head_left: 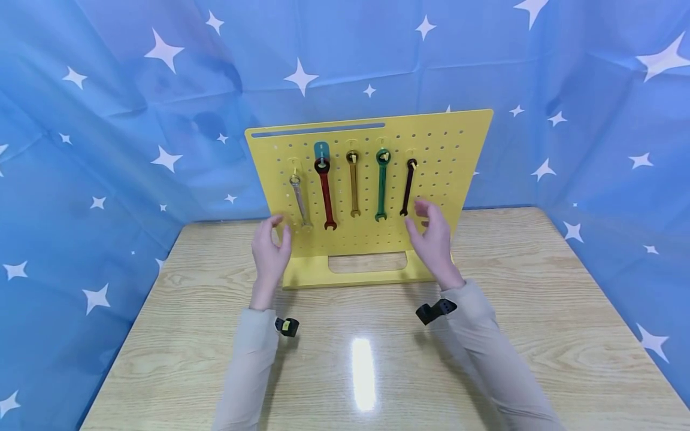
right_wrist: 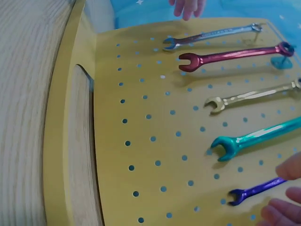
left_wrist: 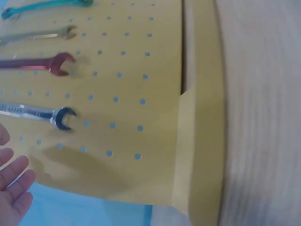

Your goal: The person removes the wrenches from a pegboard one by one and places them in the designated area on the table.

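Several wrenches hang on hooks from a yellow pegboard [head_left: 345, 239]. From left to right they are a silver wrench [head_left: 299, 200], a red wrench [head_left: 326, 197], a gold wrench [head_left: 353, 185], a green wrench [head_left: 381, 188] and a small purple wrench [right_wrist: 256, 190], which looks dark in the head view. My left hand [head_left: 271, 248] is by the board's lower left, nearest the silver wrench, fingers relaxed and holding nothing. On the other side my right hand [head_left: 431, 236] is beside the purple wrench's lower end, thumb and fingers apart with nothing between them.
The pegboard stands on a light wooden table [head_left: 345, 335], with a slot cut through its base. A blue cloth [head_left: 345, 48] with white stars hangs behind and at both sides. A blue plate [head_left: 321, 147] sits behind the red wrench's hook.
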Demonstrator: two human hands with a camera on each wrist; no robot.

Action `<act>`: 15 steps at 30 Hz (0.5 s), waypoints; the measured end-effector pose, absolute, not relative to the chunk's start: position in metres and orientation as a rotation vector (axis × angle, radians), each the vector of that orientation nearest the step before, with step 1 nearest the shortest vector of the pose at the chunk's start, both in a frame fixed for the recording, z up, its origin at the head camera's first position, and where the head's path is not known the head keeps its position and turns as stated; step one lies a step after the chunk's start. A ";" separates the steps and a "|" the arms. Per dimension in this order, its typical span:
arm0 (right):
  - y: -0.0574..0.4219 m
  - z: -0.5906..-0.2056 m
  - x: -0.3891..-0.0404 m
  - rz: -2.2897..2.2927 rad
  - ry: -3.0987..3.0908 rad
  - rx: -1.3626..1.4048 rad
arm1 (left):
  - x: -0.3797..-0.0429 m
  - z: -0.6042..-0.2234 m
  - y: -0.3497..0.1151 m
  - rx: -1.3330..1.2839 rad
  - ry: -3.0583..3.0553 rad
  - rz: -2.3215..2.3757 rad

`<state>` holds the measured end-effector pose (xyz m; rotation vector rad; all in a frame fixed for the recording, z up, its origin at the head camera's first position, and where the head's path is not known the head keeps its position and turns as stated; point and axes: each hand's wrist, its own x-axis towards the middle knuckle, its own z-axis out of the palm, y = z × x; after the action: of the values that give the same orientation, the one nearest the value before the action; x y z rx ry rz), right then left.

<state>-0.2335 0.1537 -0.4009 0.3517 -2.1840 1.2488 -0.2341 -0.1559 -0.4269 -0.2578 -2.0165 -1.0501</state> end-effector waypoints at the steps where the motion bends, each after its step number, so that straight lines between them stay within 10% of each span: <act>1: 0.154 -0.401 -0.236 1.261 -2.180 0.346 | -0.236 -0.426 -0.158 -0.238 -2.011 -1.087; 15: 0.157 -0.389 -0.253 1.529 -2.119 0.205 | -0.261 -0.411 -0.182 0.065 -1.880 -1.594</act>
<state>-0.2530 0.1568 -0.3888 0.2053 -2.1194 1.5287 -0.2614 -0.1816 -0.4107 0.0646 -1.8801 -1.5936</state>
